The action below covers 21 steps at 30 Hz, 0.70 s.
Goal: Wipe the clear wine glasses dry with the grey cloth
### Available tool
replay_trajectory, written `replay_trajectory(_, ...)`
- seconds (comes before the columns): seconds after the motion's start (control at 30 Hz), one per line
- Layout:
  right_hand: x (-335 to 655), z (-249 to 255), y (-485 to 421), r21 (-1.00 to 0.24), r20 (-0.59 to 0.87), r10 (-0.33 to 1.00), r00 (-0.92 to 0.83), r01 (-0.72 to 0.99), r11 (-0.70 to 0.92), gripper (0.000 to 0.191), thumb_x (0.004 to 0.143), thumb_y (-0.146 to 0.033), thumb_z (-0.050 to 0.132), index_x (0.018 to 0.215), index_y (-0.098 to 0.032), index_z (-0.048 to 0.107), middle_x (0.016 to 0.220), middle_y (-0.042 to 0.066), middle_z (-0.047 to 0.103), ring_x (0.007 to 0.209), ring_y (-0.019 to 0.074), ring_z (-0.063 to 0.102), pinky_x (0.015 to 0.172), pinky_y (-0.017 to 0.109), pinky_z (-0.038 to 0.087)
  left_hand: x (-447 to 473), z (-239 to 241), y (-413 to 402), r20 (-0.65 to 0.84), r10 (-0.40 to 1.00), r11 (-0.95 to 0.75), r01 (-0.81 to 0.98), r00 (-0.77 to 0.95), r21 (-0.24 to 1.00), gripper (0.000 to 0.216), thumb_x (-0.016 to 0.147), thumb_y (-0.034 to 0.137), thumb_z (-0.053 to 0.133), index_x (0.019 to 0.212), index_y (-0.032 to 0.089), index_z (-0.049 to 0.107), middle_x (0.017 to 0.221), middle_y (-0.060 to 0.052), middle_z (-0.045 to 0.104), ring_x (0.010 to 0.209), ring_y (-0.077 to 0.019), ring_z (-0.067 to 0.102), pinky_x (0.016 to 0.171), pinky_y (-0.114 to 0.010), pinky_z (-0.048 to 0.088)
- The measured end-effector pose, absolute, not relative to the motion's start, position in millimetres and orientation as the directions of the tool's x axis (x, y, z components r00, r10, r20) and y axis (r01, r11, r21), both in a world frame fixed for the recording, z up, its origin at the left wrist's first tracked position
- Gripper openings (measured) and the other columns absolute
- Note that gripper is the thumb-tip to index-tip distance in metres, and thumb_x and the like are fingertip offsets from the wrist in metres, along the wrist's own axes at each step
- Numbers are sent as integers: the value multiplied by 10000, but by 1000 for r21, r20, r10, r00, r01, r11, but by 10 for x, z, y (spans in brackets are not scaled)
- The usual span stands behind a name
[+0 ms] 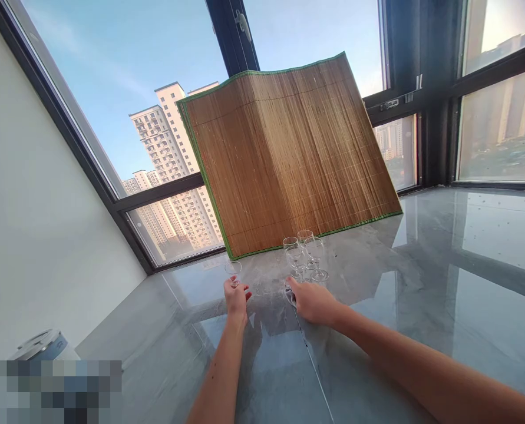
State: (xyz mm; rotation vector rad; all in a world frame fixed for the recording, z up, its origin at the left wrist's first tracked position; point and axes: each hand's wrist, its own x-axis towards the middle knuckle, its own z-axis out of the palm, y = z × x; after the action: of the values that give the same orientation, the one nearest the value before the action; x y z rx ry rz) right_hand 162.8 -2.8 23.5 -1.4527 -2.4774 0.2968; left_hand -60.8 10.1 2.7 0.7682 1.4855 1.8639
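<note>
My left hand [235, 299] has its fingers curled around a clear stemmed glass [233, 268]. Only the glass's round end shows above the fingers; the remainder is hidden in the hand, so I cannot tell which way up it is. To the right, my right hand [313, 300] is closed on a small pale cloth [290, 295], bunched at the fingertips near the grey tiled surface. Just beyond that hand stands a tight group of several clear stemmed glasses [314, 252], upright, their outlines overlapping.
A brown bamboo mat [289, 159] with green edging leans against the dark-framed windows behind the glasses. Glossy grey tiles [280, 365] reflect the window light. At lower left sits a white and blue container [50, 344], partly covered by blurred blocks. A white wall [36, 194] rises on the left.
</note>
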Motion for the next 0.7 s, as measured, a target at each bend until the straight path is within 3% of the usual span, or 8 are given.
replay_trajectory(0.7, 1689, 170, 124, -342, 153, 859, -489, 789, 510, 531, 875, -206, 416, 1404, -170, 404, 1047, 149, 700, 896, 284, 662, 623, 289, 355, -473, 71, 58, 81, 829, -130, -49, -554, 990, 374, 644, 94, 584, 993, 204, 507, 919, -17, 545, 636, -75, 545, 512, -192, 467)
